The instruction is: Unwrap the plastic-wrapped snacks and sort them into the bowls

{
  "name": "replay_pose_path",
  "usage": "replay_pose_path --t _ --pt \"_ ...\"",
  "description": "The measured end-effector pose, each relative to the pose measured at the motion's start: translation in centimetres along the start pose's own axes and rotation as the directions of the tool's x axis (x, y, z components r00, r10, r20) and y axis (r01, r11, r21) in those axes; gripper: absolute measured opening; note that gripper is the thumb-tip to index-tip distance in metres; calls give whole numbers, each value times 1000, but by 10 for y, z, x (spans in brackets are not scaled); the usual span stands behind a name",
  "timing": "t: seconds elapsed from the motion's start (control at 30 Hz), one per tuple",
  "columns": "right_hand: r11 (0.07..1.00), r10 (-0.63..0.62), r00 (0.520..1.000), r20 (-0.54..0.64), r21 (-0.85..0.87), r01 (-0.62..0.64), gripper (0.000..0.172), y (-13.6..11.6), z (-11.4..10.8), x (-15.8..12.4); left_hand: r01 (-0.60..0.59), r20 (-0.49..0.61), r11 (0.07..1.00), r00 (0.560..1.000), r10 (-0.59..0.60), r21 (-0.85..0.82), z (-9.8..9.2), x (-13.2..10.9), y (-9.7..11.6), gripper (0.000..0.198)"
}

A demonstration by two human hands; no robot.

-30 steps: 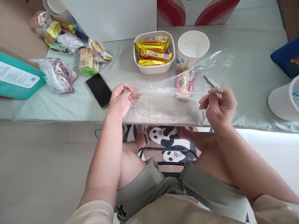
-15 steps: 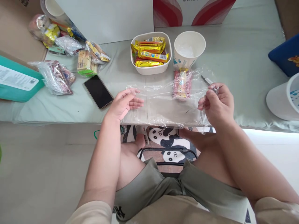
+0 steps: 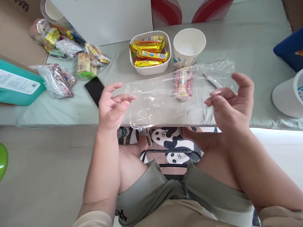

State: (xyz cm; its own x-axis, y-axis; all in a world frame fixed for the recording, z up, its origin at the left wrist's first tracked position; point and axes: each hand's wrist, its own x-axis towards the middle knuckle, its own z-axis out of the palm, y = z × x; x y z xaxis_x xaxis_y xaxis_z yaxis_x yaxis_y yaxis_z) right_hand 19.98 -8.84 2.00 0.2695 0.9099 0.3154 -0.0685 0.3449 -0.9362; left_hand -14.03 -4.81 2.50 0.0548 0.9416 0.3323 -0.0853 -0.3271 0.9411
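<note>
A sheet of clear plastic film (image 3: 163,101) lies spread on the table's near edge. A pink wrapped snack (image 3: 181,82) sits under or on its far part. My left hand (image 3: 112,105) hovers at the film's left end with fingers apart and nothing in them. My right hand (image 3: 230,99) hovers at the film's right end, fingers loosely spread and off the film. A white bowl (image 3: 165,65) full of yellow wrapped bars and an empty paper cup (image 3: 189,47) stand just beyond the film.
A black phone (image 3: 93,90) lies left of my left hand. Several snack bags (image 3: 59,78) and a teal box (image 3: 16,85) crowd the far left. A small tool (image 3: 212,81) lies under the film. White cup stack (image 3: 288,94) at right, blue object (image 3: 290,52) behind it.
Both hands have let go of the film and opened. The film has dropped flat onto the table, and my hands have drawn slightly outward from its ends.
</note>
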Motion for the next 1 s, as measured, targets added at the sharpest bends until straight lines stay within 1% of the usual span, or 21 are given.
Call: replay_pose_path --t 0.03,0.07,0.1,0.17,0.2,0.27,0.3,0.37,0.43,0.5,0.53,0.6,0.63,0.7,0.77,0.87,0.93,1.0 --pt "1000 -23 1000 13 -4 23 51 -2 0 -2 -94 -18 995 995 94 25 2 -1 3 40" --pt "999 -34 999 17 -14 34 46 -4 -1 -3 -183 -42 981 982 186 64 3 -1 6 37" --pt "999 -37 999 11 -28 38 39 -5 -1 -4 -266 -68 958 959 274 108 5 -1 10 35" --pt "998 -25 1000 -9 -61 25 28 -10 -2 -5 -408 -101 894 897 430 188 8 -1 20 33" --pt "998 -5 1000 -18 -70 4 25 -12 -2 -5 -442 -109 869 874 473 223 9 -1 26 33" --pt "998 37 999 -32 -47 -39 22 -18 -3 -6 -455 -119 851 860 496 262 14 -3 39 30" --pt "998 53 998 -38 -13 -54 22 -21 -3 -6 -413 -120 869 881 457 272 17 -4 46 27" --pt "996 58 996 -63 65 -54 26 -26 -5 -5 -378 -121 888 900 419 261 24 -7 58 27" --pt "995 16 996 -89 102 -7 30 -28 -8 -4 -387 -148 884 889 433 262 31 -9 68 26" --pt "996 -51 994 -95 74 58 32 -27 -12 -3 -382 -178 889 885 431 254 37 -9 74 27" --pt "995 -90 992 -92 44 94 31 -26 -13 -2 -371 -183 899 891 416 234 40 -9 76 29" --pt "986 -170 981 -94 -21 168 32 -22 -16 0 -319 -180 932 920 348 174 47 -7 79 35" --pt "978 -206 973 -100 -51 202 33 -20 -17 1 -272 -177 951 939 296 145 50 -6 79 39" --pt "956 -284 952 -113 -102 274 36 -15 -18 3 -178 -200 979 960 194 97 57 -3 78 46" --pt "931 -353 929 -113 -146 336 35 -11 -19 6 -97 -222 995 970 103 39 61 2 73 50" --pt "905 -398 911 -106 -207 371 32 -8 -20 10 -3 -208 998 978 -10 -63 61 9 60 48" --pt "923 -358 928 -99 -187 336 30 -9 -19 11 62 -191 993 978 -80 -101 56 11 51 43" --pt "969 -235 968 -84 -102 226 29 -11 -16 10 126 -191 986 971 -145 -106 48 11 43 41"
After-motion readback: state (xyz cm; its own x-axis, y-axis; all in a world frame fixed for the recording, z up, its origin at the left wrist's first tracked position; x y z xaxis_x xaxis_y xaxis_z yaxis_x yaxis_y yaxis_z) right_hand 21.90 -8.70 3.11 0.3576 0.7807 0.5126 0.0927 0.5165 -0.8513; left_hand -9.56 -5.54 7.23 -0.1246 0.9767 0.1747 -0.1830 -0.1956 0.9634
